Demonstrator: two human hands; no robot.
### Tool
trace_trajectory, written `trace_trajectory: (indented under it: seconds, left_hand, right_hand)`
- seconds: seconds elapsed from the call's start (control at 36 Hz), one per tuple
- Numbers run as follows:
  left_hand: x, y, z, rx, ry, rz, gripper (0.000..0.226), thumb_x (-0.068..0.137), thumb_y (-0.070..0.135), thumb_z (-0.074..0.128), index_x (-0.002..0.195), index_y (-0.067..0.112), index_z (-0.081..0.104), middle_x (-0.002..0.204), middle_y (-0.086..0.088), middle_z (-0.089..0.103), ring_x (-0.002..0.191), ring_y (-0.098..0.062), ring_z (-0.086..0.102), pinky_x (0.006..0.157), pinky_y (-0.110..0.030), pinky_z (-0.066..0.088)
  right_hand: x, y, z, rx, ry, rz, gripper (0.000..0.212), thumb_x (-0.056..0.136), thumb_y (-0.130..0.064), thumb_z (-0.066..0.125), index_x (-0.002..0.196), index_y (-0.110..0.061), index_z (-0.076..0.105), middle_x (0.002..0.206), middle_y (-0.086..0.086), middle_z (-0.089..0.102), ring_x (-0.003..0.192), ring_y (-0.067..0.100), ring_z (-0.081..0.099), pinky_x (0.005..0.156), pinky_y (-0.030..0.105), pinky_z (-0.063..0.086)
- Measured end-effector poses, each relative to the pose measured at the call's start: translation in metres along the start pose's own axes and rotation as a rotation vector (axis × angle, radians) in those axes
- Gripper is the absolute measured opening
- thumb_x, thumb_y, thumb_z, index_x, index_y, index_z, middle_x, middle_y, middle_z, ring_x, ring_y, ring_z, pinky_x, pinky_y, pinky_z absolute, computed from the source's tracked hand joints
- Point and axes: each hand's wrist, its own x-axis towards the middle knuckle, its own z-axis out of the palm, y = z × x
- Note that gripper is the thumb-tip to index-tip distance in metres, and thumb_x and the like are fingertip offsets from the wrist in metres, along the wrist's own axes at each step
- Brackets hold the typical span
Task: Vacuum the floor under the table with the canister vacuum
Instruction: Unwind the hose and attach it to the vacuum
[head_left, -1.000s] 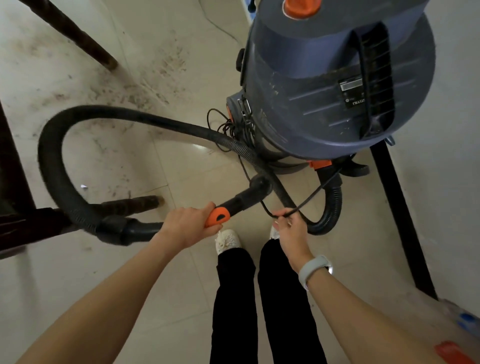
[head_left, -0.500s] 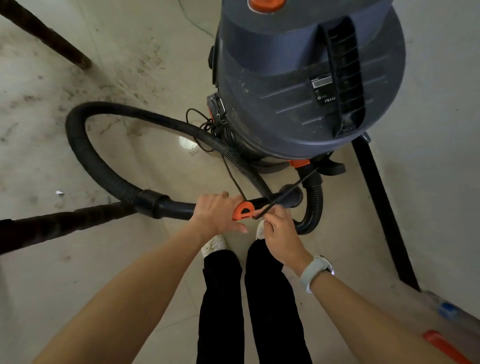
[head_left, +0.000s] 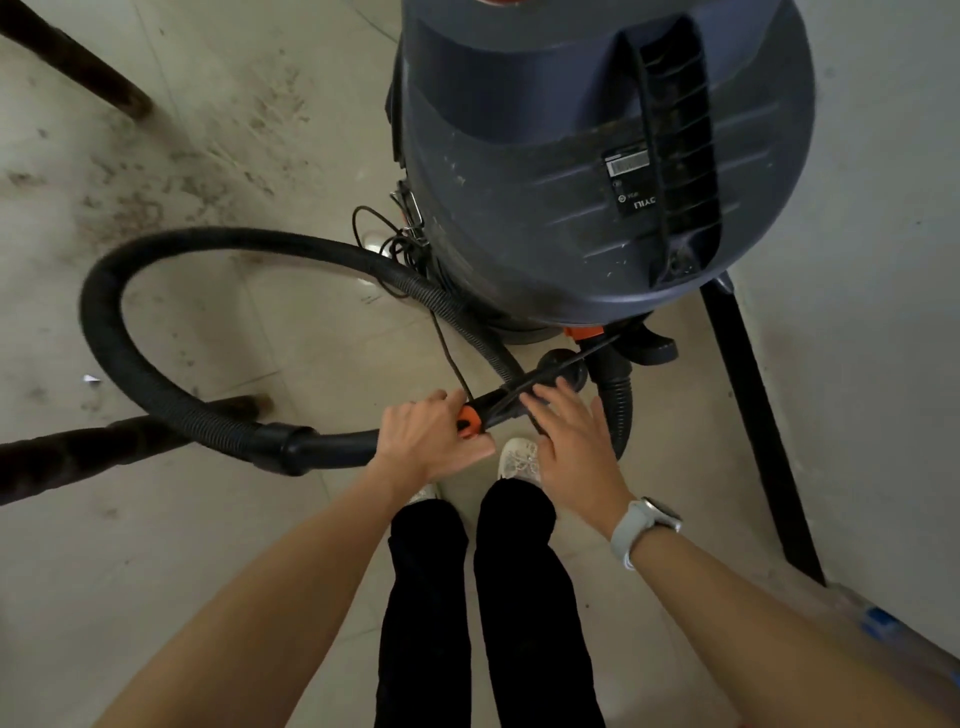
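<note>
The left hand (head_left: 428, 439) has its grip clenched round the wand (head_left: 498, 405), at the orange collar (head_left: 469, 420), with the thumb on the near side. The right hand (head_left: 569, 434) is at 3 o'clock of it, just beside, fingers straight and spread over the wand's far end; its grip is released and holds nothing. A thin black cord (head_left: 550, 374) lies along the wand under those fingers; whether they touch it I cannot tell. A pale watch (head_left: 641, 527) sits on the right wrist.

The vacuum (head_left: 597, 171), a dark blue drum, stands on the floor (head_left: 208, 545) at 1 o'clock of the hands, close to the wall (head_left: 883, 260). Its ribbed hose (head_left: 135, 364) runs from the wand toward 9 o'clock, loops round and comes back to the drum's base. A second bend of hose (head_left: 618, 400) hangs at 3 o'clock of the right hand.

Dark wooden legs (head_left: 78, 457) show at 9 and 11 o'clock. The floor at 11 o'clock is dirty with dust. Two shoes (head_left: 519, 460) and black trousers (head_left: 519, 597) are at 6 o'clock.
</note>
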Motion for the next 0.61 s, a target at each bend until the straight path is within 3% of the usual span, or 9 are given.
trace_trajectory:
  seconds: [0.06, 0.14, 0.19, 0.25, 0.31, 0.33, 0.42, 0.5, 0.61]
  left_hand:
    - [-0.001, -0.007, -0.005, 0.012, 0.013, -0.005, 0.04, 0.081, 0.058, 0.047, 0.097, 0.021, 0.049, 0.085, 0.001, 0.051, 0.07, -0.022, 0.049, 0.062, -0.029, 0.032]
    - [-0.005, -0.014, -0.012, 0.043, 0.016, 0.003, 0.041, 0.079, 0.057, 0.05, 0.1, 0.021, 0.049, 0.086, 0.003, 0.049, 0.068, -0.021, 0.045, 0.063, -0.03, 0.03]
    - [-0.008, -0.013, -0.014, 0.07, -0.013, 0.029, 0.041, 0.079, 0.056, 0.05, 0.099, 0.02, 0.047, 0.087, 0.003, 0.047, 0.069, -0.022, 0.044, 0.068, -0.031, 0.031]
    - [-0.012, -0.01, -0.015, 0.094, -0.037, 0.055, 0.038, 0.08, 0.055, 0.048, 0.095, 0.02, 0.042, 0.087, 0.003, 0.046, 0.072, -0.024, 0.05, 0.078, -0.034, 0.032]
    - [-0.016, -0.01, -0.012, 0.113, 0.0, 0.079, 0.04, 0.078, 0.055, 0.041, 0.095, 0.02, 0.044, 0.088, 0.001, 0.051, 0.081, -0.025, 0.058, 0.083, -0.036, 0.034]
    - [-0.018, -0.01, -0.01, 0.124, 0.048, 0.097, 0.045, 0.076, 0.054, 0.036, 0.099, 0.019, 0.05, 0.09, 0.0, 0.055, 0.084, -0.025, 0.059, 0.084, -0.037, 0.036]
    - [-0.021, -0.013, -0.002, 0.114, 0.282, 0.205, 0.054, 0.074, 0.045, 0.032, 0.109, 0.018, 0.063, 0.095, -0.002, 0.065, 0.089, -0.028, 0.061, 0.088, -0.043, 0.042]
    - [-0.019, -0.018, -0.005, 0.082, 0.42, 0.259, 0.045, 0.08, 0.035, 0.037, 0.111, 0.021, 0.066, 0.104, 0.0, 0.068, 0.103, -0.027, 0.062, 0.1, -0.053, 0.04]
    - [-0.012, -0.025, -0.01, 0.012, 0.493, 0.286, 0.04, 0.074, 0.012, 0.072, 0.113, 0.016, 0.068, 0.112, -0.005, 0.069, 0.112, -0.033, 0.061, 0.099, -0.058, 0.04]
  right_hand:
    - [0.005, 0.003, -0.002, -0.214, -0.03, -0.048, 0.063, 0.092, -0.009, 0.045, 0.15, -0.02, 0.023, 0.158, -0.004, 0.015, 0.148, 0.015, 0.0, 0.116, 0.047, -0.008]
    - [0.017, -0.004, 0.0, -0.45, -0.003, -0.228, 0.072, 0.09, -0.013, 0.052, 0.152, -0.017, 0.016, 0.159, -0.001, 0.014, 0.148, 0.019, 0.003, 0.115, 0.048, -0.006]
    - [0.03, -0.01, 0.001, -0.48, -0.07, -0.254, 0.07, 0.093, -0.019, 0.05, 0.152, -0.017, 0.013, 0.158, -0.001, 0.015, 0.148, 0.02, 0.004, 0.116, 0.047, -0.006]
    - [0.039, -0.017, 0.0, -0.452, -0.091, -0.243, 0.058, 0.088, -0.028, 0.06, 0.14, -0.015, 0.038, 0.142, 0.005, 0.04, 0.137, 0.028, 0.032, 0.115, 0.047, 0.014]
    - [0.044, -0.023, -0.001, -0.451, -0.03, -0.262, 0.044, 0.069, -0.03, 0.079, 0.105, -0.011, 0.062, 0.105, 0.01, 0.06, 0.099, 0.032, 0.058, 0.089, 0.045, 0.045]
    - [0.045, -0.024, -0.002, -0.442, -0.039, -0.254, 0.041, 0.066, -0.03, 0.081, 0.097, -0.01, 0.062, 0.097, 0.011, 0.06, 0.089, 0.032, 0.06, 0.078, 0.042, 0.047]
    - [0.037, -0.027, 0.0, -0.371, -0.132, -0.114, 0.031, 0.085, -0.036, 0.059, 0.107, -0.015, 0.053, 0.108, 0.007, 0.057, 0.098, 0.03, 0.059, 0.072, 0.034, 0.039]
    - [0.017, -0.027, 0.005, -0.212, -0.086, 0.067, 0.031, 0.086, -0.042, 0.055, 0.106, -0.019, 0.053, 0.103, 0.001, 0.06, 0.094, 0.026, 0.063, 0.071, 0.032, 0.042]
    - [-0.017, -0.013, 0.012, 0.0, -0.033, 0.235, 0.026, 0.08, -0.037, 0.062, 0.097, -0.019, 0.055, 0.084, -0.005, 0.058, 0.085, 0.023, 0.063, 0.067, 0.03, 0.044]
